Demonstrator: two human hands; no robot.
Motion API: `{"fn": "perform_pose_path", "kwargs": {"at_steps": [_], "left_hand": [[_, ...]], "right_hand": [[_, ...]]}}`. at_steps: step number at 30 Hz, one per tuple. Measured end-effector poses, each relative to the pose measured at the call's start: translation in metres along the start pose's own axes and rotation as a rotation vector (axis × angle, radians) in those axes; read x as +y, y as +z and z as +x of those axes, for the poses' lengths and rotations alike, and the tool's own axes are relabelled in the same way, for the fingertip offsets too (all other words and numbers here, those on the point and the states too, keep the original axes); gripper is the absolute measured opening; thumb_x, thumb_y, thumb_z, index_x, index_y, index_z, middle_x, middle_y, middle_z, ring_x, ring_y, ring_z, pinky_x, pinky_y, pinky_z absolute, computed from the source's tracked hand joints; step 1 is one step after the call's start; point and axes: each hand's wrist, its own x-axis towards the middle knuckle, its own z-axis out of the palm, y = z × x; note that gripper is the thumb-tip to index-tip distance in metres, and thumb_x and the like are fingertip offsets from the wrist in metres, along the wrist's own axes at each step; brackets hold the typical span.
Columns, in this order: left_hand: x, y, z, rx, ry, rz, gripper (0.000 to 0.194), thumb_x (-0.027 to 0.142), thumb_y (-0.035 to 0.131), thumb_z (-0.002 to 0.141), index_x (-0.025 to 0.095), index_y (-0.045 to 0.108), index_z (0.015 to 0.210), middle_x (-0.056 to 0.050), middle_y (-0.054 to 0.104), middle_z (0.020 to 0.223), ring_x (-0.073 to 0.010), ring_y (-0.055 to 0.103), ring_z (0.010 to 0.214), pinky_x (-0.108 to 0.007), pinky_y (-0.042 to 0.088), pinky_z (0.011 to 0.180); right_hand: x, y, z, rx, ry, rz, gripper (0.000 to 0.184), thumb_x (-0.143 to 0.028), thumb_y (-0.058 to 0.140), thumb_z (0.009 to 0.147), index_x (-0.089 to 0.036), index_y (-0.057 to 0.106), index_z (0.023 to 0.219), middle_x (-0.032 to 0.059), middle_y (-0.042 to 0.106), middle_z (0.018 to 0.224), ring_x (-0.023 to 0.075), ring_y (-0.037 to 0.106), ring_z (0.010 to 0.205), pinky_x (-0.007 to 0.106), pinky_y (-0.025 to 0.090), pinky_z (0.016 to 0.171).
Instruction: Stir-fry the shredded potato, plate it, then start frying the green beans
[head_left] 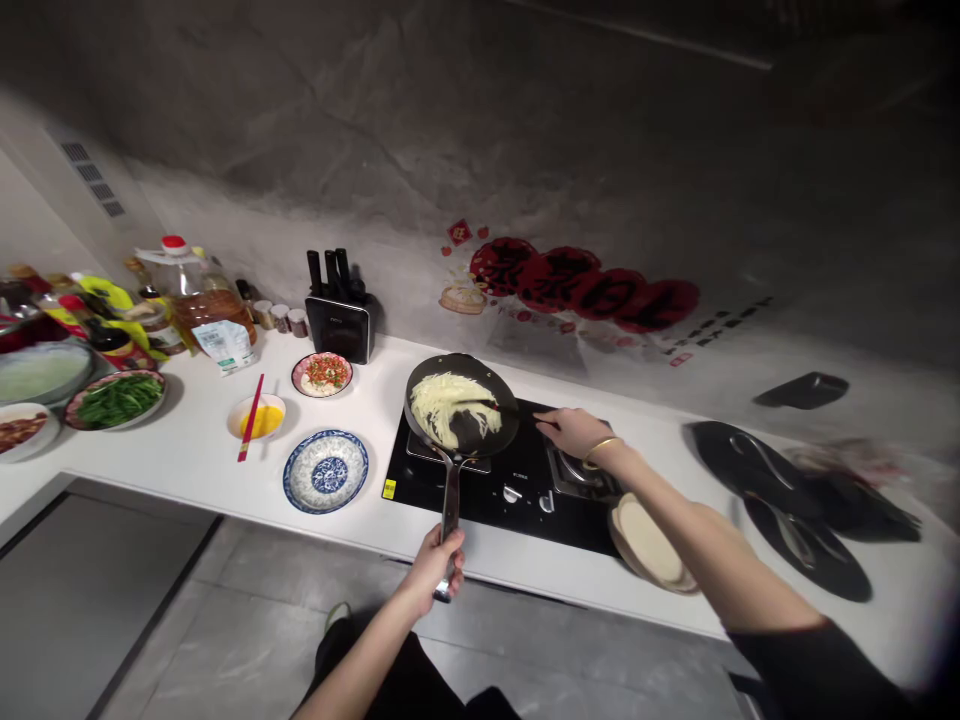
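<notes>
Gripping the handle [451, 495] of the frying pan [471, 432], the left hand [435, 562] at lower center wraps its fingers near the far end, probably to steady the pan while staying clear of the heat. The pan sits mid-frame over the left side of the black cooktop [480, 492], pale shredded food [436, 402] spread inside. Right of center, the right hand [576, 432] is closed on a thin, dark utensil [495, 404] angled into the food, a hold that suits pushing it around; its exact shape is unclear. A blue-and-white plate [328, 472] lies left of center, apparently within easy reach. The white counter [196, 455] crosses the frame below a gray wall [360, 150], with gray tiled floor [240, 600] along the bottom.
</notes>
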Motion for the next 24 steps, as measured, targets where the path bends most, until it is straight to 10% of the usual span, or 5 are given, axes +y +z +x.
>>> {"fn": "perform_pose_path", "kwargs": {"at_steps": [6, 15, 24], "left_hand": [[0.003, 0.002, -0.002, 0.017, 0.004, 0.012, 0.05, 0.057, 0.067, 0.06, 0.023, 0.035, 0.08, 0.011, 0.045, 0.051, -0.0051, 0.038, 0.029, -0.018, 0.018, 0.031], [0.002, 0.001, -0.001, 0.002, 0.008, 0.006, 0.051, 0.057, 0.066, 0.06, 0.023, 0.035, 0.082, 0.011, 0.045, 0.051, -0.005, 0.039, 0.029, -0.018, 0.019, 0.031], [0.004, 0.002, -0.003, 0.005, 0.01, 0.018, 0.05, 0.056, 0.065, 0.061, 0.023, 0.035, 0.083, 0.011, 0.045, 0.052, -0.0051, 0.038, 0.029, -0.018, 0.018, 0.031]], "right_hand": [[-0.043, 0.02, 0.025, -0.016, 0.063, 0.02, 0.043, -0.031, 0.033, 0.092, -0.025, 0.049, 0.132, 0.0076, 0.062, 0.119, 0.0213, 0.058, 0.107, 0.03, 0.045, 0.086], [-0.083, -0.016, -0.043, -0.138, -0.089, -0.185, 0.034, -0.021, 0.039, 0.088, -0.018, 0.063, 0.112, 0.0151, 0.067, 0.103, 0.0283, 0.064, 0.094, 0.036, 0.048, 0.073], [-0.078, 0.0, 0.026, -0.067, -0.021, -0.091, 0.041, -0.023, 0.034, 0.09, -0.017, 0.056, 0.124, 0.0149, 0.064, 0.112, 0.0247, 0.061, 0.101, 0.031, 0.046, 0.077]]}}
